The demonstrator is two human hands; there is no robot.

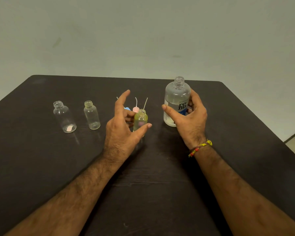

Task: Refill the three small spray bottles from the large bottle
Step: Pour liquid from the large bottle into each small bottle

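Three small clear spray bottles stand uncapped on the dark table [160, 176]: one at the left [65, 117], one beside it [92, 115], and a yellowish one [140, 119] in the middle. My left hand [124, 126] hovers round the yellowish bottle with fingers spread and the thumb in front of it, not gripping. The large clear bottle [176, 97], uncapped and partly filled, stands upright at the right. My right hand [189, 121] wraps round its lower part, thumb across the front and fingers behind.
Spray caps [136, 109] with thin white dip tubes lie just behind the yellowish bottle, partly hidden by my left hand; one is pink, one blue. A pale wall rises behind the table's far edge. The table's right edge runs diagonally at the right.
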